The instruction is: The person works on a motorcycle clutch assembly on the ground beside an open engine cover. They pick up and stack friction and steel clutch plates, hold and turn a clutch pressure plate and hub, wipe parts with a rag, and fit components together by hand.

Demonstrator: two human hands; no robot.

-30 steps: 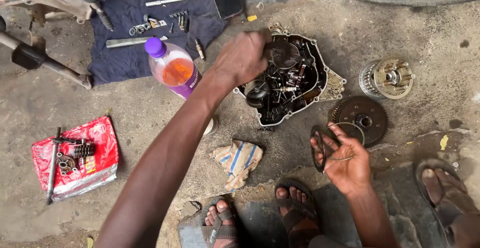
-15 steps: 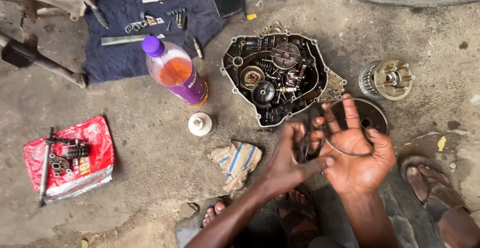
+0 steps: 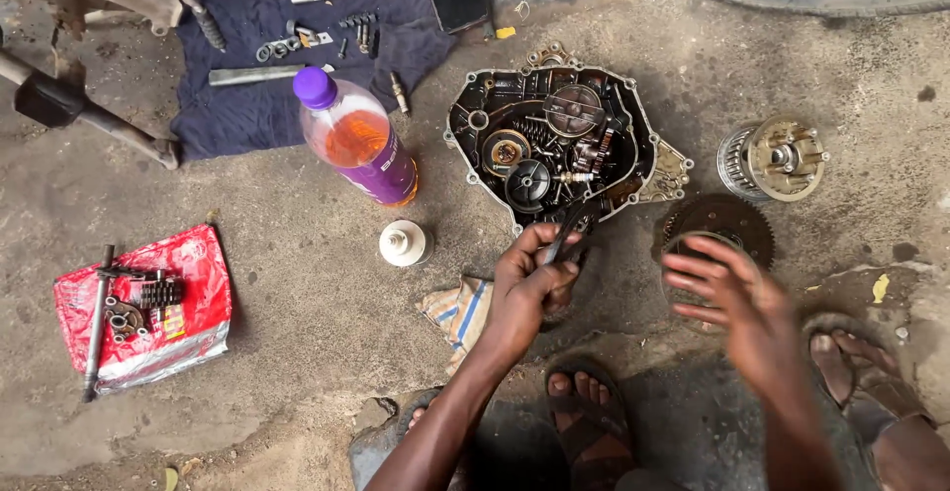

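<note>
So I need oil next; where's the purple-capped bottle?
In the head view, the purple-capped bottle lies upper left of centre, between the dark blue cloth and the open engine cover.

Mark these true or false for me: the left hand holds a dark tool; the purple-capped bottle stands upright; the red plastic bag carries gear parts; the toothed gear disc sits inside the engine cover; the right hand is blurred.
1. The left hand holds a dark metal tool. True.
2. The clear bottle with a purple cap stands upright. False: it lies on its side on the concrete floor.
3. The red plastic bag carries gear parts. True.
4. The dark toothed gear disc sits inside the open metal engine cover. False: it lies beside it on the floor.
5. The right hand is blurred. True.
</note>
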